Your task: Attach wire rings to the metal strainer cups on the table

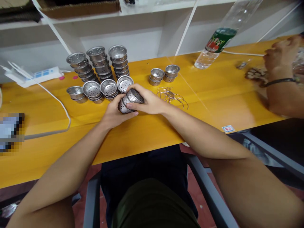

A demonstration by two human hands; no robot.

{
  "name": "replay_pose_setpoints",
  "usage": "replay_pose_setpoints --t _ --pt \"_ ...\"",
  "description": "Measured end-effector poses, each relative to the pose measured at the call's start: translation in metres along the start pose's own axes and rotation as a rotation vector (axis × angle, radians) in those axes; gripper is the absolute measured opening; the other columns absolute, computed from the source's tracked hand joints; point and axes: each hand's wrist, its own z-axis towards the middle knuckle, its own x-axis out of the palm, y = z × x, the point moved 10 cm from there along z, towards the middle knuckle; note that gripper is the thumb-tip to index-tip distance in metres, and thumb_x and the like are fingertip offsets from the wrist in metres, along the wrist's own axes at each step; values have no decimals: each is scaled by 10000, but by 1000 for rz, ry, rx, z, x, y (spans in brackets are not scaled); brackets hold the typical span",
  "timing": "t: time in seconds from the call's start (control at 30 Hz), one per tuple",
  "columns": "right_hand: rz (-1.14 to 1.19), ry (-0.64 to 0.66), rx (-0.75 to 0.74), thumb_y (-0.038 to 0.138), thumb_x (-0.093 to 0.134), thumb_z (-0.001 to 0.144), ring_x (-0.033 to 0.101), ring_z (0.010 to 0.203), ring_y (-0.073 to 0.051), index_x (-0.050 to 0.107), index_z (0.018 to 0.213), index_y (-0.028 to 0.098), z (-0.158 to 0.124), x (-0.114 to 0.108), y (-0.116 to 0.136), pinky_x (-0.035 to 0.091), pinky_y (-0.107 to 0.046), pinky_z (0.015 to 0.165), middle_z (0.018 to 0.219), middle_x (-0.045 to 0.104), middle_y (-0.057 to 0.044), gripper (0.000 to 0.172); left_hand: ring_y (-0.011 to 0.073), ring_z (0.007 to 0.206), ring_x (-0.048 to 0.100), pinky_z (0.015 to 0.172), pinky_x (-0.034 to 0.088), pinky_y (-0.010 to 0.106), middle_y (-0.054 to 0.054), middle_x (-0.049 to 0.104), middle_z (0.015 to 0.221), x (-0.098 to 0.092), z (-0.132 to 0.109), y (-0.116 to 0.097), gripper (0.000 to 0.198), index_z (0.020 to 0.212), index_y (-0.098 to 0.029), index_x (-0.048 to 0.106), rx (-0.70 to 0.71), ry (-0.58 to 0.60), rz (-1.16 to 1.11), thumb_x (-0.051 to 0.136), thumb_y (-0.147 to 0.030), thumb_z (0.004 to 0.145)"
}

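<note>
L hand (114,114) & R hand (150,102) together grasp perforated metal cups (131,100), resting on yellow table (142,133) at centre. Just behind: row of loose cups (99,89), wire rings (171,95), then tall stacks (99,62). Far right: another person's hand (281,53).

**What surrounds you at the yellow table (147,133)**

A white power strip (35,76) lies at your far left, its white cable (64,109) looping across the tabletop. A clear plastic bottle (220,41) with a green label stands at back right, before white shelving (142,28) that holds a cardboard box (80,8). At your far right, a co-worker's hand (281,53) wears a black wristband (281,81). A small sticker (228,128) sits by the near edge.
</note>
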Motion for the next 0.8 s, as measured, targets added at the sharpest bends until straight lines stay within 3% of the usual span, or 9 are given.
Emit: replay_pose_setpoints --t 0.13,0.3,0.5,0.8 --pt "-67 -18 -29 848 803 1166 686 1032 -284 595 1396 282 -3 -2 2 609 -470 987 1156 747 -42 646 397 1313 916 1124 797 497 129 935 1406 14 0 -5 962 1510 -214 777 -45 139 -55 1111 -838 859" --pt "-19 -11 -107 807 839 1145 662 1034 -261 595 1395 274 -1 -4 3 608 -442 980 1173 715 -35 638 421 1377 911 1209 786 551 144 935 1469 15 1 -10 947 1556 -200 784 -54 163 -78 1106 -778 879" --pt "0 -7 -129 770 850 1140 649 1023 -245 604 1404 266 -2 -2 2 604 -423 959 1174 705 -31 620 442 1402 909 1229 789 575 149 943 1455 18 2 -9 968 1504 -214 805 -54 193 -134 1140 -844 850" --pt "-23 20 -132 751 845 1155 658 1035 -252 613 1407 266 -4 1 1 615 -428 960 1188 726 -38 594 390 1254 919 1177 794 561 150 946 1329 29 4 -2 858 1331 -202 819 -56 272 -288 1197 -780 821"
